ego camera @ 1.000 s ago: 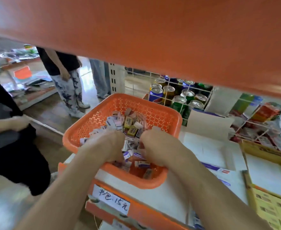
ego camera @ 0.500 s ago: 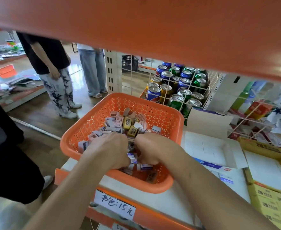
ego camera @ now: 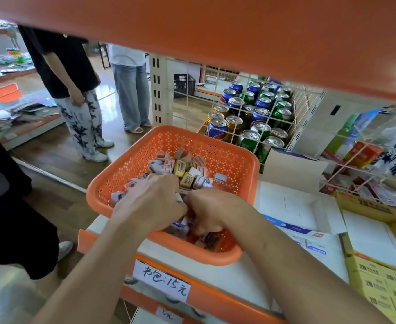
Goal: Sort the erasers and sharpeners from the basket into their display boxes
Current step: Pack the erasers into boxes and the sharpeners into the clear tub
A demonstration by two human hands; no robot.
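Dozens of small erasers and sharpeners [ego camera: 184, 170] lie heaped in the orange basket [ego camera: 131, 164], which sits at the front corner of the white shelf [ego camera: 215, 274]. Your left hand [ego camera: 150, 203] and right hand [ego camera: 212, 212] are side by side in the near half of the heap, knuckles up and almost touching. The fingers of both curl down into the pieces with their tips buried, so whether they pinch anything cannot be told.

The step in hand appears to be picking from the heap, and most of the sorting looks undone, since the basket is well filled. Just to the right stand an open white box [ego camera: 292, 206] and, beyond it, a yellow box [ego camera: 365, 205], both showing bare floors. The next move calls for lifting out one kind only and carrying it right to its own box.

Soda cans [ego camera: 250, 118] stand behind a wire grid, and a handwritten price label [ego camera: 161, 280] hangs below.
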